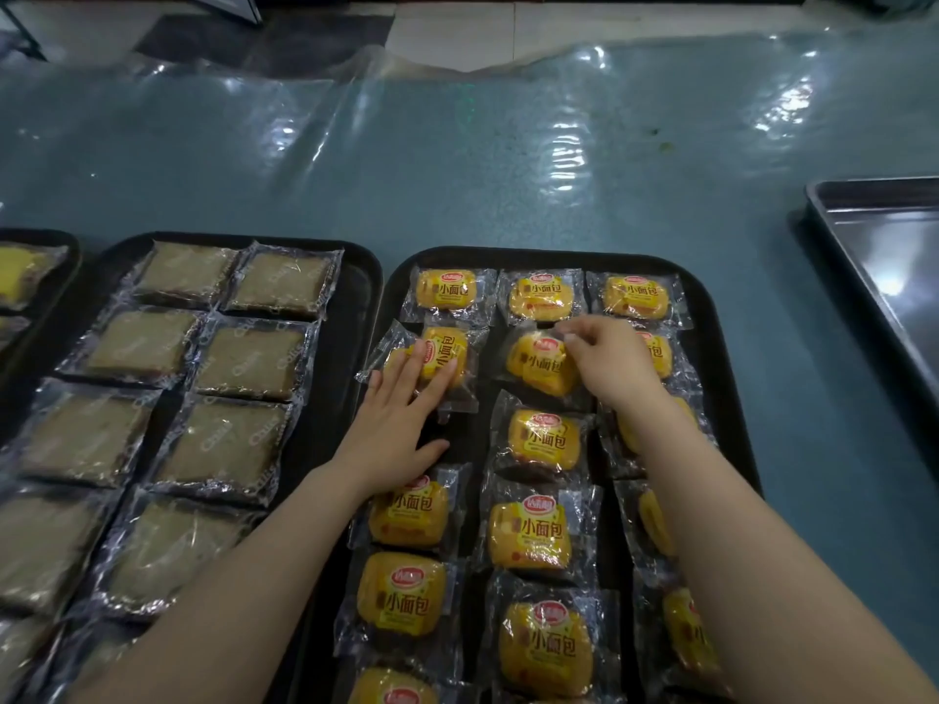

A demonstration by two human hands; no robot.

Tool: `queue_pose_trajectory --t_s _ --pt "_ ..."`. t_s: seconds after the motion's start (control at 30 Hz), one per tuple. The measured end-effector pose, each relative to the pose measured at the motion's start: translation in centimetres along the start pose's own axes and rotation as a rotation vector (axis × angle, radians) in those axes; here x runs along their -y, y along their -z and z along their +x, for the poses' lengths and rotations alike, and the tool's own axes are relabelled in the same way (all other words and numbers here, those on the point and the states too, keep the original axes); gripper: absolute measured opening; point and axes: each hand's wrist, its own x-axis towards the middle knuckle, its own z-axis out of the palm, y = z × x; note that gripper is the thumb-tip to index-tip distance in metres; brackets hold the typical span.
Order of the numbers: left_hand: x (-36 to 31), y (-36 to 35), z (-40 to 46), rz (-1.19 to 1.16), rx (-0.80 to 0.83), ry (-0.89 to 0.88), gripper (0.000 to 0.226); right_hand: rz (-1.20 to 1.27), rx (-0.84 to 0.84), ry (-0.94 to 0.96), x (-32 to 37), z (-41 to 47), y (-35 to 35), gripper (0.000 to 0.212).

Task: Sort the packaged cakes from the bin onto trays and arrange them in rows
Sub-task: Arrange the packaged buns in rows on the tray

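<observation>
Teal table (457, 185) under glossy clear plastic sheet (584, 94), tiled floor (447, 27) beyond

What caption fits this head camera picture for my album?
Left hand and right hand straightening yellow packaged cakes on a black tray.

Yellow cakes (446, 289), red logos; brown cakes (249, 360); black trays (721, 348); teal table (508, 195).

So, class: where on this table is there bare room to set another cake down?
Free: the steel tray at right, and the dark gap on the yellow-cake tray near the left hand. Crowded: the brown-cake tray and the columns under the right hand.
</observation>
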Motion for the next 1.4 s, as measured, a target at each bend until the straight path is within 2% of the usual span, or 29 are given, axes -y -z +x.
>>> queue_pose_trajectory --t_s 0.1,0.17,0.23,0.3,0.43,0.57,0.7,0.83,0.9,0.97,1.07,1.13,1.23,1.3,1.4 --pt "0.0 -0.1 0.0 0.002 -0.001 0.001 0.099 -0.147 -0.113 0.016 0.1 0.4 -0.5 0.027" --pt "0.1 -0.2 0.0 0.005 -0.004 -0.001 0.098 -0.355 -0.267 0.129 -0.1 0.0 -1.0 0.031" --pt "0.1 -0.3 0.0 0.01 -0.013 -0.005 0.098 -0.417 -0.337 0.27 -0.1 -0.7 -1.8 0.034" --pt "0.2 -0.4 0.0 0.013 -0.02 -0.006 0.098 -0.443 -0.254 0.325 -0.1 -1.6 -3.1 0.039" --pt "0.2 -0.6 0.1 0.014 -0.04 -0.003 0.098 -0.563 0.022 0.277 -1.2 -2.4 -4.9 0.056" --pt "0.3 -0.8 0.1 0.008 -0.053 -0.009 0.098 -0.483 0.108 0.343 -1.6 -2.3 -4.5 0.047" --pt "0.4 -0.9 0.0 -0.015 -0.073 -0.017 0.093 -0.536 0.286 0.28 -2.5 -2.0 -4.2 0.061" --pt "-0.3 -0.3 -0.2 -0.106 -0.184 -0.008 0.076 -0.547 0.375 0.234 -2.3 -1.4 -3.9 0.062" --pt "-0.8 0.2 -0.2 -0.201 -0.265 0.018 0.065 -0.502 0.331 0.236 -1.7 -1.5 -3.8 0.061" --pt "-1.0 1.0 -0.1 -0.26 -0.341 0.041 0.049 -0.447 0.206 0.256 -0.9 -1.9 -3.8 0.056" --pt "-0.9 2.2 -0.3 -0.302 -0.383 0.044 0.036 -0.446 0.076 0.327 0.5 -2.2 -4.2 0.048" --pt "-0.3 2.7 -1.2 -0.358 -0.375 0.034 0.035 -0.363 0.062 0.353 1.8 -2.2 -4.8 0.046" --pt "1.0 3.4 -2.8 -0.428 -0.321 0.077 0.034 -0.084 0.047 0.314 3.5 -2.2 -5.8 0.037" --pt "1.6 3.8 -3.7 -0.421 -0.312 0.136 0.034 -0.105 0.036 0.368 4.2 -2.1 -6.9 0.034" --pt "0.7 4.1 -4.4 -0.422 -0.396 0.169 0.041 -0.23 0.042 0.377 4.9 -1.2 -8.7 0.042"
